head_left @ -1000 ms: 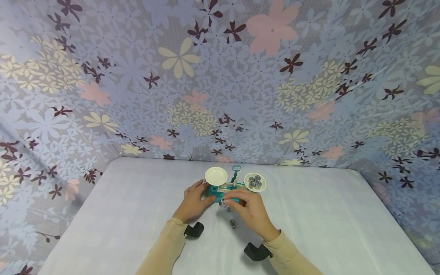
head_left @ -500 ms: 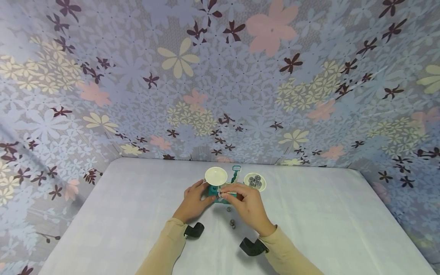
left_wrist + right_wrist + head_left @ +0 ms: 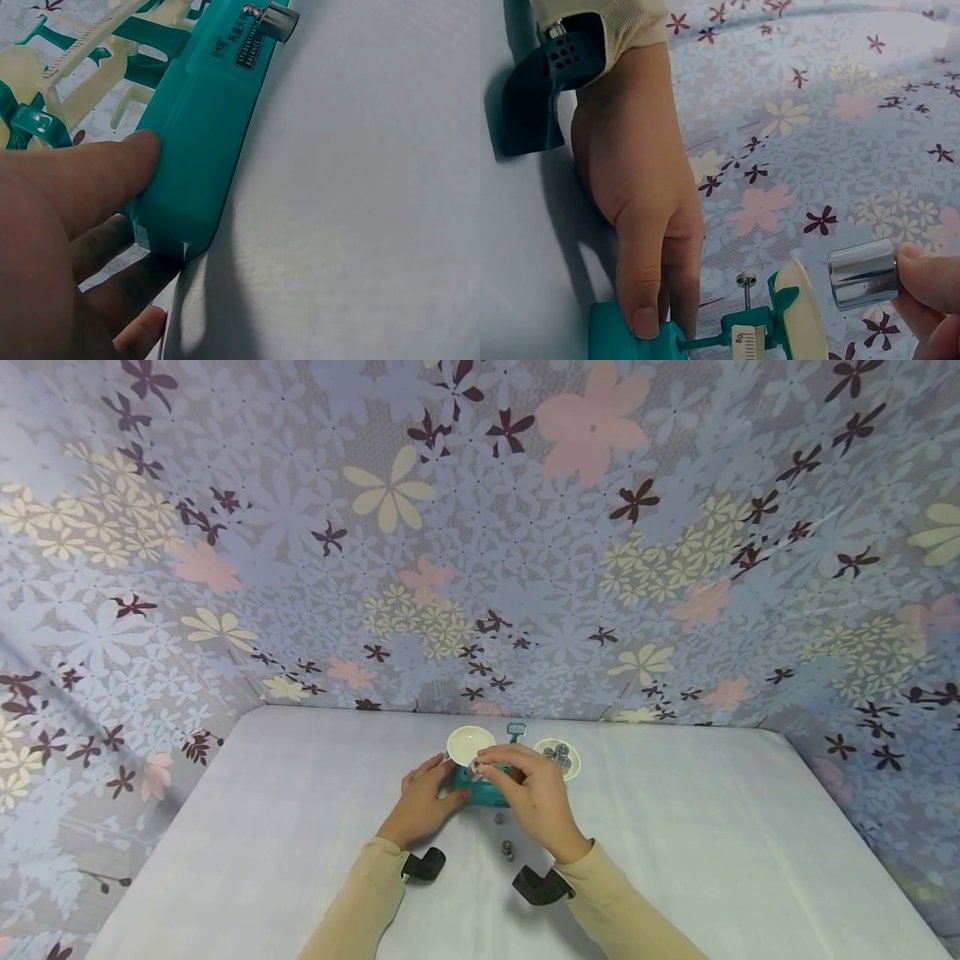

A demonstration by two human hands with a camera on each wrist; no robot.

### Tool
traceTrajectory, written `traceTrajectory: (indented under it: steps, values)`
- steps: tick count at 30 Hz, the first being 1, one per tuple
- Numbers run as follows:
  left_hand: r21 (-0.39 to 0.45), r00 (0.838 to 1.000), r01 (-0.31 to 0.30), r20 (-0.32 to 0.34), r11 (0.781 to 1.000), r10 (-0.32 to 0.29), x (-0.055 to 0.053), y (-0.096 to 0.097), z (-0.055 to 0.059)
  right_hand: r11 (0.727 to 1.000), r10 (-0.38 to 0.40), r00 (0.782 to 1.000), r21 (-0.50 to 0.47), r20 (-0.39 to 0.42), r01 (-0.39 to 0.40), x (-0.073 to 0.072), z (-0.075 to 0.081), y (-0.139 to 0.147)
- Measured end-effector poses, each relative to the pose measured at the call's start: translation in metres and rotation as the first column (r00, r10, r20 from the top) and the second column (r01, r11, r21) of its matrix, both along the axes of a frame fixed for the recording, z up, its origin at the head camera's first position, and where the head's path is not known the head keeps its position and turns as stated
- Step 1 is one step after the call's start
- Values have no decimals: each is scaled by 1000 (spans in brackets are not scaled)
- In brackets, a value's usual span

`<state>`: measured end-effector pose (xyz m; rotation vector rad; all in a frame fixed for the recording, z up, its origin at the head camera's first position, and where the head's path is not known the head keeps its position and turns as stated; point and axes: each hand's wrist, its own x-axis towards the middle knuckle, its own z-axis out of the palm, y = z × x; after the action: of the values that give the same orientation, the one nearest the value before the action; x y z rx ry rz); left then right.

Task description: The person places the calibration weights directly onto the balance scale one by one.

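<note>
A green and cream student balance scale [image 3: 480, 792] stands on the table, its left pan [image 3: 468, 739] bare. My left hand [image 3: 426, 797] grips the left end of its base, thumb [image 3: 127, 169] on the near side and fingers round the far side. My right hand [image 3: 536, 793] pinches a shiny metal weight [image 3: 862, 275] between thumb and fingertips, right at the near rim of the left pan. Several metal weights [image 3: 562, 752] sit in the right pan [image 3: 575, 770], partly hidden by the right hand.
Small metal weights [image 3: 507, 847] lie on the white tablecloth in front of the balance, one weight [image 3: 499, 818] closer to its base. Flower-patterned cloth [image 3: 480, 568] rises behind the table. A black wrist camera [image 3: 540, 887] hangs under each forearm.
My right hand has moved left and up with the metal weight, from in front of the balance base to the left pan's rim. The left hand stays on the base.
</note>
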<state>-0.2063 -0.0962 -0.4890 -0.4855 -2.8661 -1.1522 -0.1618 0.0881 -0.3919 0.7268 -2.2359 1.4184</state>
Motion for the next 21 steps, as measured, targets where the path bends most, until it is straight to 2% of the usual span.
traceTrajectory:
  steps: [3, 12, 21]
  values:
    - [0, 1000, -3, 2, 1000, 3, 0, 0, 0, 1000, 0, 1000, -11, -14, 0, 0, 6, -3]
    - [1, 1000, -7, -9, 1000, 7, 0, 0, 1, 999, -52, 998, 12, -29, 52, -24, -16, -4]
    - [-3, 1000, -10, 15, 1000, 10, 0, 0, 1, 995, -88, 993, 45, -74, 91, -31, -17, -8]
